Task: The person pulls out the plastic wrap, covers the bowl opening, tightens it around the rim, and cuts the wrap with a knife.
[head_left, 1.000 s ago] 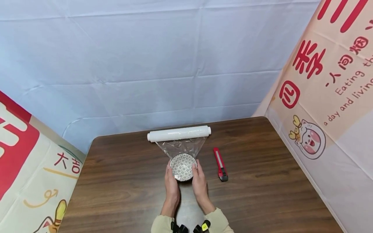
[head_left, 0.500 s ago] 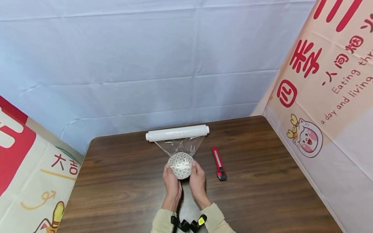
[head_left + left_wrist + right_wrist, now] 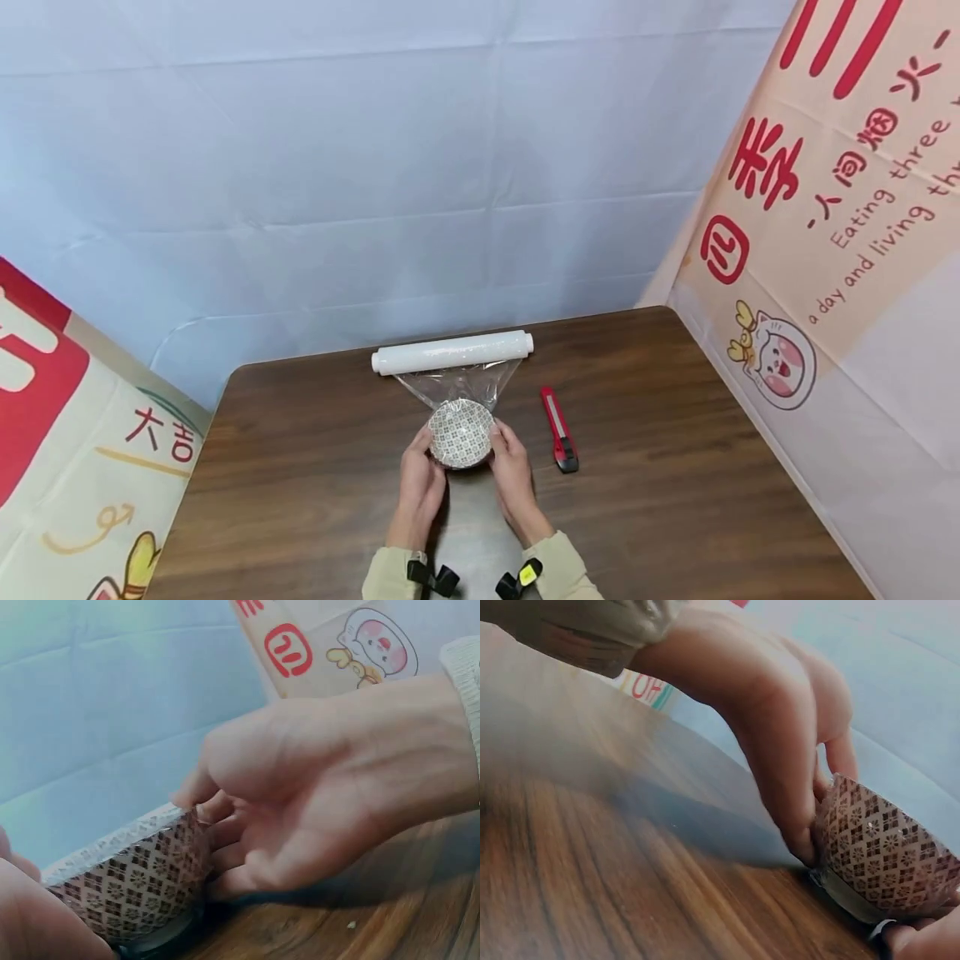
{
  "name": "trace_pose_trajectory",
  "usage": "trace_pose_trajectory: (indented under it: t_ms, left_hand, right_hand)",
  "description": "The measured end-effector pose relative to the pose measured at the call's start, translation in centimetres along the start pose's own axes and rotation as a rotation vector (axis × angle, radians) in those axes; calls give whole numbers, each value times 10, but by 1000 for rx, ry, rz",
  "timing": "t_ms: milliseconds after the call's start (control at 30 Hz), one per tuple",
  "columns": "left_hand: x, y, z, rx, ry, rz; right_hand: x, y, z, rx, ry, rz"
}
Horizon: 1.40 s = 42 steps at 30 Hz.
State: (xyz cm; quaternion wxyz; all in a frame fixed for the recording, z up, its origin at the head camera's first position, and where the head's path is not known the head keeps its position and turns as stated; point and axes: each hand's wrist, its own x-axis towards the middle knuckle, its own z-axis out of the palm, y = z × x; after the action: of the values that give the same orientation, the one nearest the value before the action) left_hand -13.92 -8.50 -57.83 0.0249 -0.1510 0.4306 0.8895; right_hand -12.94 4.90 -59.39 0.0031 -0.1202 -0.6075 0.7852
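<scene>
A bowl (image 3: 461, 432) with a diamond pattern stands upright on the table, clear cling film (image 3: 459, 384) stretched over its top. The film runs back to a white roll of cling film (image 3: 452, 352). My left hand (image 3: 422, 481) holds the bowl's left side, thumb by the rim. On the opposite side my right hand (image 3: 512, 481) grips it, thumb at the rim and fingers curled against the wall. The left wrist view shows the right hand (image 3: 300, 780) beyond the patterned bowl (image 3: 142, 889). In the right wrist view, the left hand (image 3: 772, 727) touches the bowl's side.
A red utility knife (image 3: 559, 429) lies on the wooden table (image 3: 660, 467), to the right of the bowl. Behind the table hangs a pale blue cloth (image 3: 337, 167). Printed banners flank both sides, such as the right one (image 3: 862, 333).
The head view has shifted slightly. Both wrists have spread a little outward around the bowl, the left more visibly. The roll, film and knife keep about the same places.
</scene>
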Motion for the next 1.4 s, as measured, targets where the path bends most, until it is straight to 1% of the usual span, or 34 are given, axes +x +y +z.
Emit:
trace_pose_trajectory:
  t_ms: [67, 133, 167, 233, 300, 367, 400, 500, 633, 700, 800, 900, 1000, 1133, 1200, 1333, 1400]
  left_hand:
    - [-4, 1, -5, 65, -2, -26]
    - [-9, 0, -8, 103, 10, -25]
    - [-12, -2, -9, 114, 14, -16]
    - [-19, -6, -10, 103, 11, -3]
    - [-22, -12, -10, 69, -16, 13]
    - [-22, -18, -7, 18, -54, 23]
    - [-21, -21, -5, -11, -71, 30]
    - [-15, -29, 1, -104, -106, 58]
    - [-12, -31, 11, -223, -117, 74]
    - [-13, -29, 15, -262, -120, 80]
    - [-14, -27, 19, -293, -107, 84]
    - [-15, -25, 19, -309, -90, 80]
    - [-14, -22, 18, -330, -96, 69]
    - [-15, -21, 15, -333, -106, 49]
    - [-15, -20, 13, -310, -104, 43]
    - [-16, -17, 10, -233, -84, 25]
    - [-16, -15, 8, -158, -76, 10]
  right_hand:
    - [-3, 2, -3, -52, 38, 3]
    - [-6, 3, -6, -75, 73, 3]
    - [-7, 3, -7, -75, 78, 3]
    - [-9, 3, -8, -57, 50, 9]
    - [-9, 4, -7, 19, -22, 28]
    - [-7, 4, -3, 104, -121, 32]
    - [-5, 4, 0, 146, -155, 36]
    - [-3, 6, 6, 242, -209, 38]
    - [-4, 10, 11, 276, -191, 24]
    - [-4, 11, 12, 287, -186, 7]
    - [-4, 11, 13, 298, -175, 2]
    - [-3, 9, 13, 289, -163, 0]
    - [-1, 5, 13, 274, -143, -6]
    - [-1, 3, 12, 260, -103, 1]
    - [-1, 3, 11, 250, -96, 0]
    - [0, 2, 8, 199, -95, 10]
    - [2, 1, 6, 159, -97, 13]
